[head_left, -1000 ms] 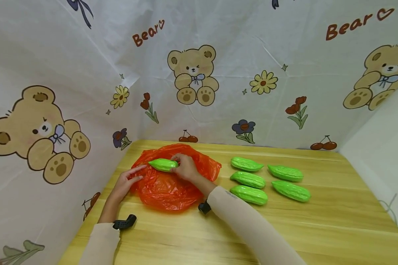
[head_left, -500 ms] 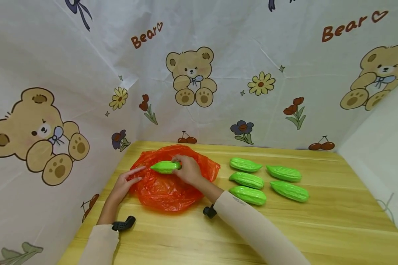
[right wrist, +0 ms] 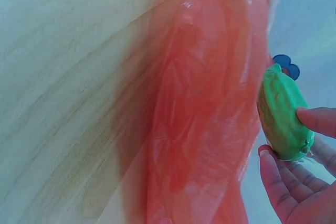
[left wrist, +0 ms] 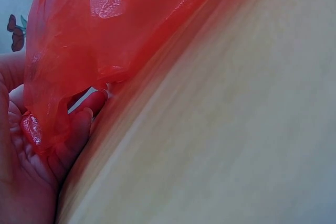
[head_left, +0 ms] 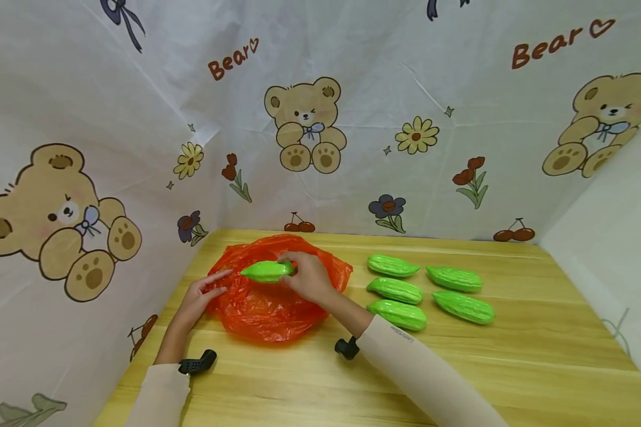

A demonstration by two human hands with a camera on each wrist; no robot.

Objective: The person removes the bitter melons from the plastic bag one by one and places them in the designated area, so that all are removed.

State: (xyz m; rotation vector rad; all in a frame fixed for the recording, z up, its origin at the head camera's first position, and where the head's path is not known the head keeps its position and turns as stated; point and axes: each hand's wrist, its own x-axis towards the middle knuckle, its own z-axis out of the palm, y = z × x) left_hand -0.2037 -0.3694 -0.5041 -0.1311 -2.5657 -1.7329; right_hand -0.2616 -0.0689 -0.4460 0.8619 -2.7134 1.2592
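Observation:
A red plastic bag [head_left: 269,311] lies spread on the table, its mouth upward. Over it my right hand [head_left: 311,277] pinches the blunt end of a bright green bitter melon [head_left: 266,271], whose pointed end faces left. In the right wrist view, thumb and fingertips of the right hand [right wrist: 302,182] grip the bitter melon [right wrist: 283,114] beside the bag wall [right wrist: 205,98]. My left hand [head_left: 194,299] holds the bag's left edge. The left wrist view has the bag [left wrist: 63,61] lying in the left hand [left wrist: 31,177], with fingers curled at its edge.
Several more green bitter melons lie to the right of the bag in two columns, among them one at the front [head_left: 397,314] and one farther right [head_left: 463,306]. A printed cloth [head_left: 352,196] stands behind the wooden table [head_left: 278,385] and at its sides.
My right hand has drawn slightly to the right, still gripping the bitter melon, and its forearm has swung rightward. The left hand stays at the bag's edge. The head view has shifted a little.

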